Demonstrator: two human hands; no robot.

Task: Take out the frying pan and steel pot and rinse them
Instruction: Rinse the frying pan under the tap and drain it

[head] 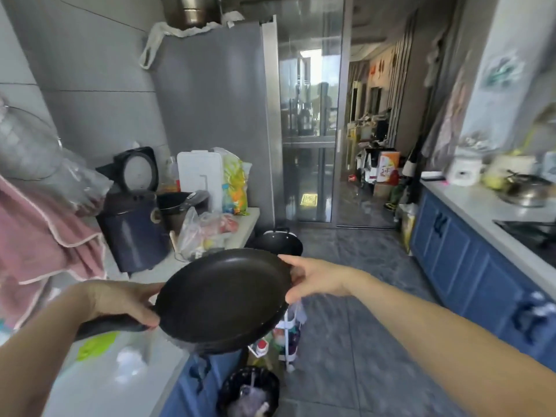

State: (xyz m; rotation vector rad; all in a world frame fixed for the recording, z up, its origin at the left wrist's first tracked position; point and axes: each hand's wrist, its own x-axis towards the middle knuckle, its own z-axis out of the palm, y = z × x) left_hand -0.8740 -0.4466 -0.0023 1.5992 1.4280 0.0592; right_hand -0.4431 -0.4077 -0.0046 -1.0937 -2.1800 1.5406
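Observation:
A black frying pan [222, 299] is held in the air over the edge of the left counter, its inside facing up and tilted a little toward me. My left hand [123, 302] grips its dark handle where it joins the pan. My right hand [316, 278] pinches the pan's right rim, thumb on top. A steel pot [528, 191] with a lid stands on the right counter at the far right, away from both hands.
The left counter [246, 224] carries a dark rice cooker [132, 230], plastic bags and a white board. A black wok [279, 242] and a bin [249, 392] stand on the floor below. Blue cabinets [469, 266] line the right side; a fridge [216, 115] stands behind.

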